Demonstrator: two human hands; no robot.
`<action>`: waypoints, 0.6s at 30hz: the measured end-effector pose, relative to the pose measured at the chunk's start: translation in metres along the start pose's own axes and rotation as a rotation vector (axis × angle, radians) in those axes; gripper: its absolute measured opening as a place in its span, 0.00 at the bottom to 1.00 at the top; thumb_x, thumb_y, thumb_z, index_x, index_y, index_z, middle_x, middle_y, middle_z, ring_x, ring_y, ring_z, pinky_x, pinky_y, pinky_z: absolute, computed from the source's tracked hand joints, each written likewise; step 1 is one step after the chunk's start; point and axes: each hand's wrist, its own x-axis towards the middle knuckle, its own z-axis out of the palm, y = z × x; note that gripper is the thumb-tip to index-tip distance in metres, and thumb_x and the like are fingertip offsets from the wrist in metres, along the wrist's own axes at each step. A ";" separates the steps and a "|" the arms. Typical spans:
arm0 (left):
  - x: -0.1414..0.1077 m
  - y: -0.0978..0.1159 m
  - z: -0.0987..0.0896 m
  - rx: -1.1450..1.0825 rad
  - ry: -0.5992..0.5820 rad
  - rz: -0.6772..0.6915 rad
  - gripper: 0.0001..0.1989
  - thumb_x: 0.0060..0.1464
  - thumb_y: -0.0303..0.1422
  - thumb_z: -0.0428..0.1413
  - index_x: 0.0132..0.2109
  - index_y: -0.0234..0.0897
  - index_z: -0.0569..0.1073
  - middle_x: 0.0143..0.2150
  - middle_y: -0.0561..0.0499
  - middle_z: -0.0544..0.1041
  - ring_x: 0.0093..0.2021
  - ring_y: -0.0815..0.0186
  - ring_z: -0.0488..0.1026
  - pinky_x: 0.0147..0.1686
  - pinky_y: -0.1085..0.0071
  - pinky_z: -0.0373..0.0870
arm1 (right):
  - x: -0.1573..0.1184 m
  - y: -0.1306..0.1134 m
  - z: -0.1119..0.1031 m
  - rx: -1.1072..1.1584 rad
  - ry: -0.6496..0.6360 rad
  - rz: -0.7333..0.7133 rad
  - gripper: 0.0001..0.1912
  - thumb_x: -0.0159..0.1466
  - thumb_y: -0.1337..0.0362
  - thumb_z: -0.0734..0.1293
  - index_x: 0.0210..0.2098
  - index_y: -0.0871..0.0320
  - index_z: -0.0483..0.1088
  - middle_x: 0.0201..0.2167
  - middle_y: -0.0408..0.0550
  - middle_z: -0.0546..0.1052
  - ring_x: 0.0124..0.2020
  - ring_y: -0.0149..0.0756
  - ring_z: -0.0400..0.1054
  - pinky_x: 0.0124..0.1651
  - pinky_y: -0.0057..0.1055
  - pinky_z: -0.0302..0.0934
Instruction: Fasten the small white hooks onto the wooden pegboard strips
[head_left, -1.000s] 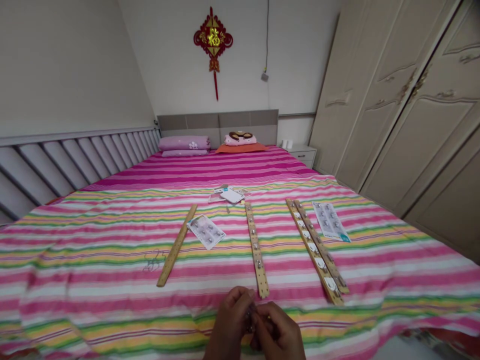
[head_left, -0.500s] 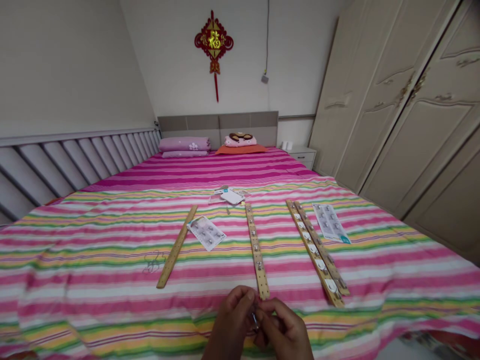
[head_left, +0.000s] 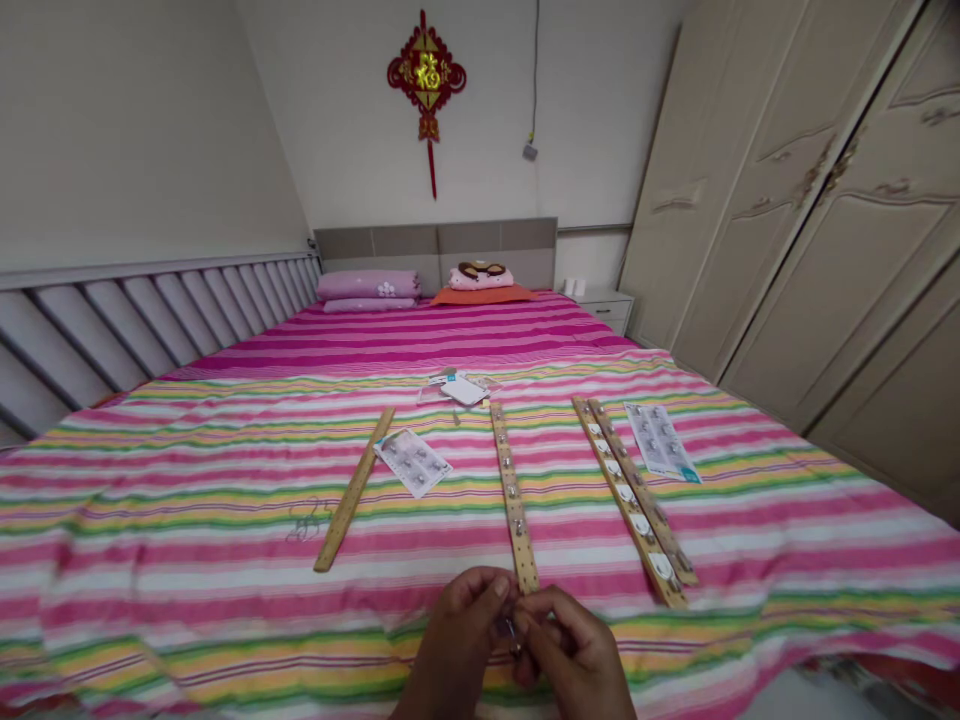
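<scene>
Close together at the bottom middle, my left hand [head_left: 469, 625] and my right hand [head_left: 566, 645] are both closed, fingertips pinched on a small shiny metal piece [head_left: 511, 632]. Fingers cover most of it, so its exact kind cannot be made out. Just beyond my fingertips is the near end of a narrow wooden strip [head_left: 526, 565], drilled with small holes. Several small metal fittings [head_left: 518, 526] sit along that strip in a row. Left of it lies a card of metal fittings [head_left: 414, 463], partly over a bare wooden strip [head_left: 352, 500].
Two more wooden strips lie side by side at right, one with white pieces [head_left: 640, 525]. Beside them is another card of fittings [head_left: 661, 443]. Packaging [head_left: 465, 390] lies farther back, and thin tangled wire [head_left: 307, 522] at left. All rest on a striped bedspread [head_left: 225, 600].
Both hands stay together on the metal piece, with my fingers shifting slightly around it. The view has tilted a little; the strips and cards lie as before.
</scene>
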 end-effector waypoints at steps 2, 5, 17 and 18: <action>0.000 -0.001 -0.001 0.002 0.008 0.001 0.15 0.39 0.40 0.64 0.26 0.32 0.70 0.18 0.55 0.69 0.19 0.72 0.66 0.21 0.75 0.61 | 0.000 0.000 -0.001 -0.019 -0.015 -0.012 0.17 0.52 0.52 0.70 0.25 0.61 0.70 0.09 0.40 0.69 0.12 0.27 0.61 0.18 0.21 0.54; 0.000 -0.005 -0.004 0.018 0.050 0.016 0.17 0.37 0.41 0.64 0.24 0.32 0.69 0.16 0.56 0.68 0.17 0.73 0.64 0.20 0.76 0.58 | 0.000 0.002 -0.001 -0.057 -0.041 -0.021 0.17 0.52 0.51 0.69 0.24 0.61 0.70 0.09 0.41 0.70 0.12 0.27 0.61 0.18 0.21 0.53; 0.001 0.013 -0.007 0.103 0.026 -0.103 0.16 0.39 0.43 0.61 0.28 0.32 0.75 0.26 0.50 0.74 0.27 0.67 0.70 0.30 0.70 0.65 | 0.003 -0.008 -0.010 -0.005 -0.093 0.039 0.14 0.53 0.54 0.70 0.26 0.60 0.70 0.10 0.40 0.69 0.13 0.27 0.62 0.19 0.22 0.55; 0.001 0.017 -0.008 0.150 0.034 -0.099 0.17 0.40 0.44 0.60 0.30 0.32 0.76 0.28 0.48 0.75 0.29 0.66 0.71 0.32 0.69 0.65 | 0.005 -0.011 -0.012 0.002 -0.106 0.044 0.14 0.53 0.55 0.70 0.26 0.60 0.71 0.10 0.40 0.69 0.14 0.27 0.63 0.20 0.22 0.56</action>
